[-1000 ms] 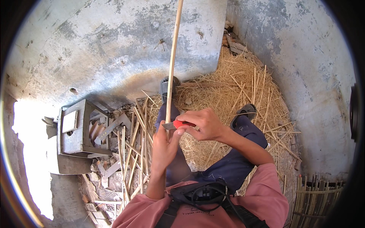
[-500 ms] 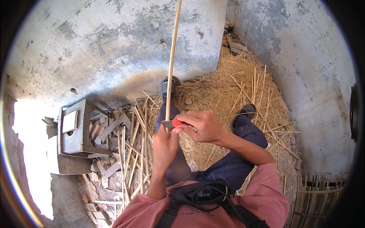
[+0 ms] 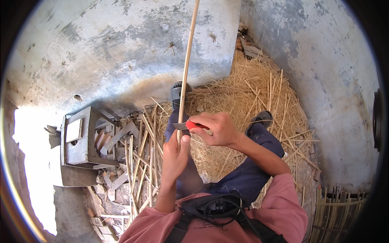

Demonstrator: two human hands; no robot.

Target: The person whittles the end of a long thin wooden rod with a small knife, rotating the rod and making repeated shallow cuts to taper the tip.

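Note:
A long, pale strip that looks like split bamboo (image 3: 188, 60) runs from my hands up past the top of the view. My left hand (image 3: 175, 156) is closed around its lower part, thumb on top. In my right hand (image 3: 216, 128) is a knife (image 3: 181, 126) with a red handle and a short, wide blade. Its blade lies across the strip just above my left hand. My right fingers wrap the handle, hiding part of it.
Shavings (image 3: 227, 162) cover the floor around my feet. Loose strips (image 3: 139, 170) lie to the left, beside a wooden box (image 3: 87, 137) and scraps. Worn walls (image 3: 121, 44) curve round the far side. A slatted bamboo piece (image 3: 338, 210) stands at the lower right.
The knife and my right hand have moved slightly up the strip and to the right. The strip's upper end has tilted right. My left thumb has come away from the knife.

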